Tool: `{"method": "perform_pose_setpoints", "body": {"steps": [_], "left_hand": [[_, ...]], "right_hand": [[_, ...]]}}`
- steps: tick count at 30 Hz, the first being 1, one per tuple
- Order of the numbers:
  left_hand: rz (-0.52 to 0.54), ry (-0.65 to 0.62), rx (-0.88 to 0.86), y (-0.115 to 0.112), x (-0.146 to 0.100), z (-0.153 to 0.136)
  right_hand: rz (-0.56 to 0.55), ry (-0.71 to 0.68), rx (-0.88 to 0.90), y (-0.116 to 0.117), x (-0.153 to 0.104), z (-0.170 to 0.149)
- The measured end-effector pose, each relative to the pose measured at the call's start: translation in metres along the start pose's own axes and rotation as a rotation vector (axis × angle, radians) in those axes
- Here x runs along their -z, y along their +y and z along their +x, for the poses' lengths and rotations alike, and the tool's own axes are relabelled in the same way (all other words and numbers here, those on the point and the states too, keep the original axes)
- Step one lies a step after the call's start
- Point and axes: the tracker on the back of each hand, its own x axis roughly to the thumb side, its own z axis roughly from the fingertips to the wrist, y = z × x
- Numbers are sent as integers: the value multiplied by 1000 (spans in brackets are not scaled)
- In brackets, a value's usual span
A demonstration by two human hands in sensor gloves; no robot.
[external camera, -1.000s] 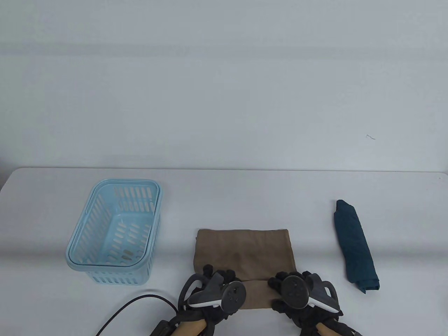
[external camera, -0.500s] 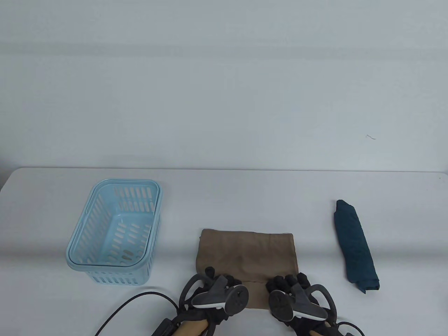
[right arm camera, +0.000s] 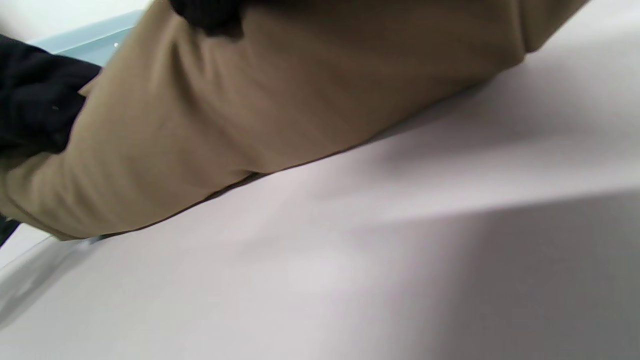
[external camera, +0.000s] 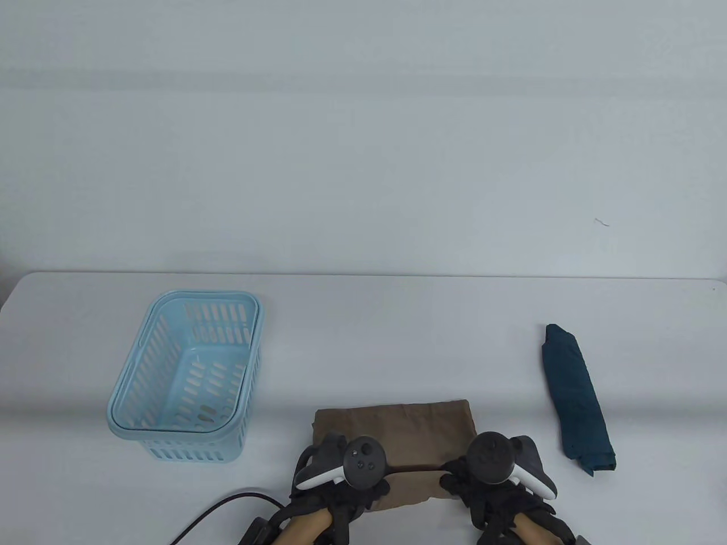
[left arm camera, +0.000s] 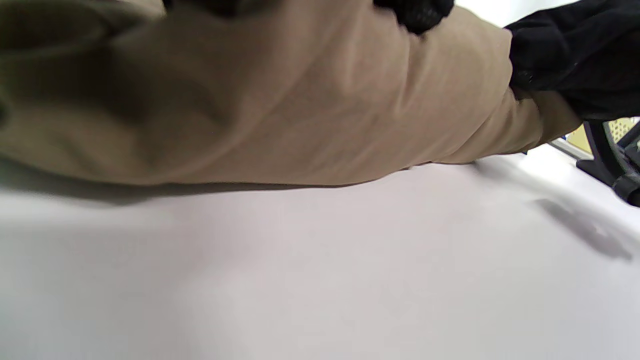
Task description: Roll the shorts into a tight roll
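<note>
Folded tan cloth shorts (external camera: 397, 431): on the white table (external camera: 363, 329), centre near edge; far hem now nearer the person than half a second ago, near edge turned into a roll. Left hand (external camera: 341, 474) and right hand (external camera: 488, 474): black-gloved fingers curled round that roll, one at each end; trackers have tipped upward. Light-blue slotted plastic basket (external camera: 184, 374) and dark teal rolled cloth (external camera: 576, 397): unmoved.

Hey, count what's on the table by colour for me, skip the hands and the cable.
Tan: 1, the shorts
Dark teal: 1, the rolled cloth
Light blue: 1, the basket
Total: 3
</note>
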Motion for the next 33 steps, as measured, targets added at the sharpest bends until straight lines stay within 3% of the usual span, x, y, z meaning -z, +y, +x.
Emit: {"method": "perform_pose_setpoints", "body": {"steps": [6, 9, 15, 20, 26, 33], "left_hand": [[196, -110, 143, 27, -14, 18], [74, -83, 175, 24, -16, 21], [62, -44, 300, 13, -10, 18], [48, -21, 361, 3, -6, 19], [-11, 6, 414, -9, 2, 17], [-1, 23, 436, -12, 10, 11]], "right_hand": [[-33, 32, -24, -2, -1, 0], [-67, 50, -21, -1, -2, 2], [-180, 8, -186, -12, -13, 12], [-82, -2, -282, -11, -15, 15], [55, 54, -433, 8, -6, 13], [-2, 43, -450, 12, -2, 12]]}}
